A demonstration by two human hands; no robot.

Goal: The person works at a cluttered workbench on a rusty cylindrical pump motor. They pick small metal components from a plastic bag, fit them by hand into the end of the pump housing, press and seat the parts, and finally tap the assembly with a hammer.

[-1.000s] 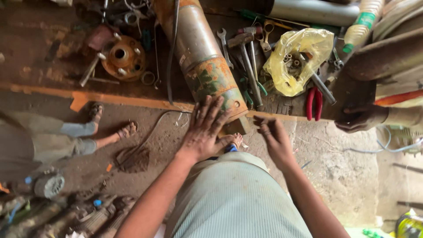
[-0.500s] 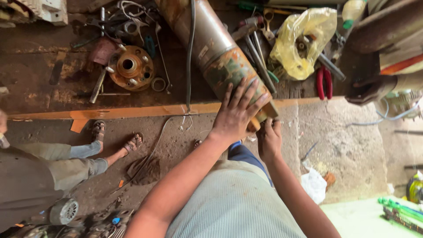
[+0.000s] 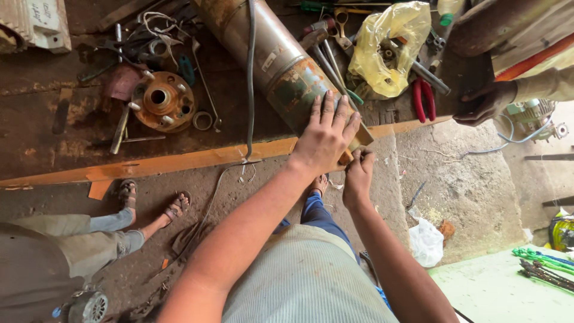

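Note:
A long rusty metal cylinder [image 3: 272, 57] lies slantwise on the workbench [image 3: 72, 134], its near end jutting over the orange front edge [image 3: 179, 160]. My left hand [image 3: 326, 136] lies flat on that near end, fingers spread. Just below it, my right hand [image 3: 357, 174] is closed, its fingertips pinching a small part at the cylinder's end face; the part itself is mostly hidden by the fingers.
A grey cable [image 3: 250, 78] runs along the cylinder and off the bench. A round rusty flange [image 3: 161, 101], spanners [image 3: 326, 57], a yellow bag [image 3: 385, 51] and red pliers [image 3: 424, 98] lie on the bench. Another person's hand [image 3: 483, 103] rests at right; someone's sandalled feet [image 3: 149, 203] stand at left.
My left hand slid from below the bench edge up onto the cylinder's end. My right hand closed in under that end and its fingers shut.

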